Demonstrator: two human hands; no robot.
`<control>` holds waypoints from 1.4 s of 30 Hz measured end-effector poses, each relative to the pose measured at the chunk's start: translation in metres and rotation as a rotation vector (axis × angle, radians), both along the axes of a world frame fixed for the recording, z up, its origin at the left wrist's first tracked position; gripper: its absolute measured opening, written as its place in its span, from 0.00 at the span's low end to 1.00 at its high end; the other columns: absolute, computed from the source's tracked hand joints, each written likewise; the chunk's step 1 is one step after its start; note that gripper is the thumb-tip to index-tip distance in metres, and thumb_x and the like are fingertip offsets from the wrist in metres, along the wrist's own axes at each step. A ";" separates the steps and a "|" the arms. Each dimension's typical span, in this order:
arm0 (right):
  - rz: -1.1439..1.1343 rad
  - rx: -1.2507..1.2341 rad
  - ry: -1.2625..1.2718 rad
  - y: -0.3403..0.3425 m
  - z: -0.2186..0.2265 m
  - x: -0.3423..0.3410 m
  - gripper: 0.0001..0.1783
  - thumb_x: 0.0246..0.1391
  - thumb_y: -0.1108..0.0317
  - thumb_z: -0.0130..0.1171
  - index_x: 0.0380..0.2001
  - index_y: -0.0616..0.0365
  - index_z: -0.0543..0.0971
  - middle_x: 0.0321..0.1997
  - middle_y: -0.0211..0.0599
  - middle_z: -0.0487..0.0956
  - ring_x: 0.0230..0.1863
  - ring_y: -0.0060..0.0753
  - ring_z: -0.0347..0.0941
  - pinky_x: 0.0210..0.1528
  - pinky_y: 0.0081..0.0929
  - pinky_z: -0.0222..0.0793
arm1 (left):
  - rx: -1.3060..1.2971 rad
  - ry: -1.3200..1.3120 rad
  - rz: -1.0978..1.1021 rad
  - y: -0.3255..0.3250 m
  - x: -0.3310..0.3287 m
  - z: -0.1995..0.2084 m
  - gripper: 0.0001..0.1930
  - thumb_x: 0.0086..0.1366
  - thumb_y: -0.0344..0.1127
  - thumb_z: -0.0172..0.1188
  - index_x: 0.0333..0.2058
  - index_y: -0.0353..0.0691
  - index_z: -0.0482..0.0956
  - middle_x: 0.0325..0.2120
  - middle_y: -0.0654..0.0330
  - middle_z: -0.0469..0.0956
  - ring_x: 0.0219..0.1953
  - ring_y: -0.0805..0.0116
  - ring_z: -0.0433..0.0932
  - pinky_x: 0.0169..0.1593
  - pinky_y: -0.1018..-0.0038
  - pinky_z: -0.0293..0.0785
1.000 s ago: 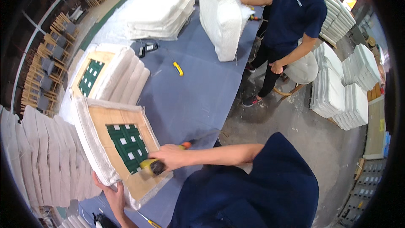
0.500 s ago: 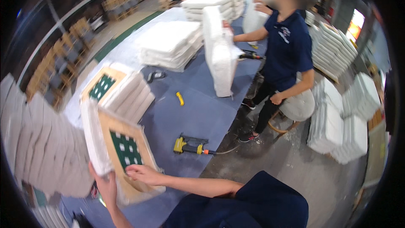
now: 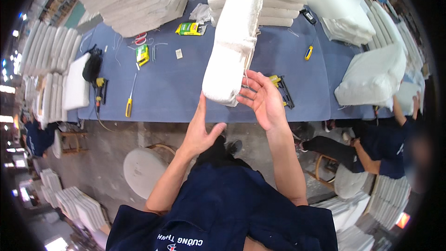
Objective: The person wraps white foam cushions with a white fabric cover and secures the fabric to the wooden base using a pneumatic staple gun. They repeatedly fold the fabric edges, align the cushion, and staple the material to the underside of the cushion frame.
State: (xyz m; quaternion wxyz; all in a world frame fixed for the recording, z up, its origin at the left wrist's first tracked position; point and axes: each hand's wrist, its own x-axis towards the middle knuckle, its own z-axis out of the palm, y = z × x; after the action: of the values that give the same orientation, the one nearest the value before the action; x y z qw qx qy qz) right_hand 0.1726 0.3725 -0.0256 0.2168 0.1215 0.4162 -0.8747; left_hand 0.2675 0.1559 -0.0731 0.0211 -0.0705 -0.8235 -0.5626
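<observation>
A white fabric-covered seat cushion [image 3: 227,60] stands on edge in front of me, its narrow side toward me. My left hand [image 3: 200,132] is open at its lower left corner, index finger stretched up against it and thumb spread out. On the cushion's right, my right hand [image 3: 265,100] has its fingers apart, slightly bent, with the tips at the back edge. A loose strand hangs by those fingertips. Partly hidden behind my right hand lies a yellow and black staple gun [image 3: 284,92].
Stacked cushions [image 3: 278,7] stand behind, beside a big pile of grey-white covers [image 3: 134,0]. On the blue table [image 3: 172,93] lie a yellow-handled screwdriver [image 3: 129,104], red scissors [image 3: 140,38], green-yellow packets [image 3: 142,55] and another staple gun [image 3: 99,93]. A co-worker [image 3: 376,146] sits at right with a cushion.
My view has swung left to face the table squarely. The cushion has turned from showing its wooden underside to its narrow side. My right hand has left the underside for the edge.
</observation>
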 end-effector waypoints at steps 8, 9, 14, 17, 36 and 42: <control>-0.002 0.173 0.015 -0.019 -0.004 -0.025 0.20 0.77 0.53 0.50 0.54 0.59 0.78 0.47 0.31 0.85 0.42 0.25 0.80 0.42 0.30 0.75 | -0.658 0.340 0.041 0.016 -0.052 0.060 0.59 0.51 0.43 0.80 0.77 0.32 0.54 0.78 0.42 0.52 0.81 0.39 0.48 0.77 0.40 0.45; -0.010 0.174 0.052 -0.021 -0.007 -0.027 0.18 0.78 0.55 0.50 0.53 0.59 0.78 0.47 0.31 0.85 0.42 0.25 0.81 0.42 0.29 0.76 | -0.706 0.360 0.019 0.017 -0.060 0.066 0.58 0.51 0.43 0.80 0.76 0.32 0.55 0.78 0.42 0.53 0.81 0.40 0.49 0.77 0.39 0.45; -0.149 0.212 0.072 -0.048 -0.001 -0.019 0.13 0.78 0.60 0.51 0.51 0.57 0.78 0.46 0.29 0.84 0.44 0.21 0.81 0.45 0.27 0.76 | -0.783 0.405 -0.056 0.018 -0.092 0.070 0.48 0.55 0.36 0.72 0.73 0.31 0.61 0.76 0.42 0.58 0.80 0.45 0.53 0.78 0.39 0.45; -0.179 0.271 0.010 -0.052 0.002 -0.027 0.17 0.79 0.57 0.48 0.51 0.59 0.78 0.48 0.31 0.84 0.48 0.24 0.82 0.50 0.27 0.77 | -0.780 0.385 -0.055 0.019 -0.096 0.065 0.41 0.61 0.33 0.63 0.73 0.30 0.62 0.75 0.40 0.60 0.80 0.46 0.54 0.79 0.41 0.48; -0.328 0.353 0.252 -0.088 -0.030 -0.036 0.25 0.82 0.54 0.42 0.55 0.67 0.79 0.48 0.34 0.84 0.47 0.20 0.78 0.50 0.23 0.75 | -0.140 0.225 -0.177 -0.057 -0.108 0.061 0.30 0.78 0.40 0.49 0.75 0.39 0.63 0.78 0.44 0.56 0.81 0.43 0.49 0.80 0.44 0.34; -0.280 0.321 0.372 -0.100 -0.036 -0.038 0.26 0.82 0.54 0.42 0.59 0.67 0.77 0.52 0.38 0.85 0.49 0.25 0.82 0.53 0.27 0.78 | 0.077 -0.004 -0.051 -0.083 -0.108 0.038 0.28 0.82 0.46 0.42 0.76 0.47 0.63 0.77 0.40 0.56 0.81 0.42 0.51 0.79 0.41 0.41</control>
State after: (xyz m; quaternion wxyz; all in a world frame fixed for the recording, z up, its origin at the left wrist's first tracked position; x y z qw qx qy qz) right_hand 0.1351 0.2723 -0.0614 -0.0082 0.0480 0.5612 -0.8262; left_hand 0.1595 0.0727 -0.0353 0.0077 -0.0893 -0.7992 -0.5943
